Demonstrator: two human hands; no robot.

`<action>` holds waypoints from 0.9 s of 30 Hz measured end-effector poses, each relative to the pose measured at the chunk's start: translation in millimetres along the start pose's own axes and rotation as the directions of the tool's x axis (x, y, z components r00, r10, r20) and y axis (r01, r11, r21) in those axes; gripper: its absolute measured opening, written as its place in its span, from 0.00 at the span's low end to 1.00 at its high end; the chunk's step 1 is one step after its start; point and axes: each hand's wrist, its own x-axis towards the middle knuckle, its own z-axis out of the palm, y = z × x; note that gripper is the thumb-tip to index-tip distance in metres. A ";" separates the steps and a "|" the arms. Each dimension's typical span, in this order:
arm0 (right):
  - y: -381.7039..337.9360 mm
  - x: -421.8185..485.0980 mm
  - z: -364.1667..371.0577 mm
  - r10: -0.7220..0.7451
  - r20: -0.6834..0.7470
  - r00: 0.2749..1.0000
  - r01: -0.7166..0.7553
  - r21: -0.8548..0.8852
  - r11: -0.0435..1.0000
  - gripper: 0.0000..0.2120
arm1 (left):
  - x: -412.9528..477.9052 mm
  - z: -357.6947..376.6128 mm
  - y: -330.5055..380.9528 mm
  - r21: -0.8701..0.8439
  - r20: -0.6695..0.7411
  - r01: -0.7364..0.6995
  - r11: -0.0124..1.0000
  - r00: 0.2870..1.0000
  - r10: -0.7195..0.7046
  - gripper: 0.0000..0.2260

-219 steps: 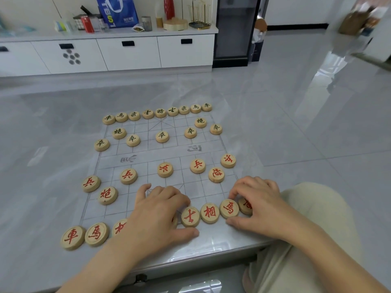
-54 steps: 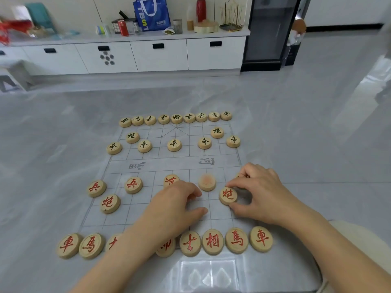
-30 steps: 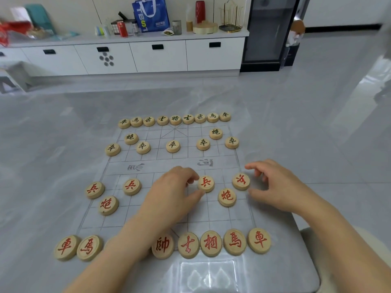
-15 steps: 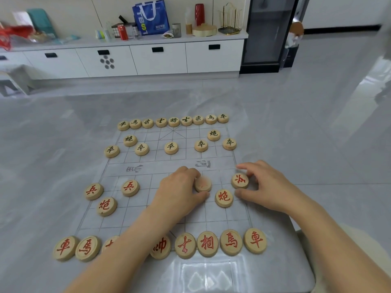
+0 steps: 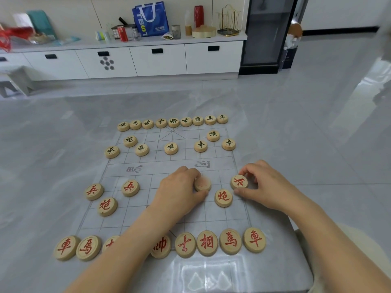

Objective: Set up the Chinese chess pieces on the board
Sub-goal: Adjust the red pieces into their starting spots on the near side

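Along the bottom of the frame the red back row (image 5: 207, 243) lies in a line on the near edge of the board (image 5: 118, 216), the person's left forearm crossing over its middle and hiding a piece or two. Just above, at centre frame, the left hand (image 5: 179, 194) has thumb and fingers closed on a blurred red soldier (image 5: 202, 183), its character unreadable. To the right, the right hand (image 5: 268, 187) pinches another red soldier (image 5: 239, 182) between thumb and fingertips at the board's right edge. A red cannon (image 5: 223, 197) sits between the two hands, slightly nearer, touching neither piece. At left of centre, two more red soldiers (image 5: 112, 189) and a second red cannon (image 5: 107, 206) rest untouched. Beyond the river band, the black pieces (image 5: 172, 135) stand in their rows toward the upper middle. Farther back, across grey floor, white cabinets (image 5: 148, 60) run along the wall, with a blue bag (image 5: 150, 19) on top at upper centre.
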 end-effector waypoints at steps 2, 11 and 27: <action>1.5 -0.5 -1.1 -0.011 0.027 1.000 0.010 0.023 1.000 0.19 | 0.1 -0.1 0.2 -0.002 -0.001 -0.001 1.000 1.000 0.001 0.17; 2.5 1.0 1.6 0.000 -0.019 1.000 0.000 0.029 1.000 0.16 | 1.1 -0.1 0.5 0.007 -0.006 -0.003 1.000 1.000 0.003 0.17; 2.4 0.6 0.8 -0.030 -0.007 1.000 0.030 0.040 0.999 0.19 | 1.1 0.8 -0.7 0.005 -0.014 0.007 1.000 1.000 -0.007 0.18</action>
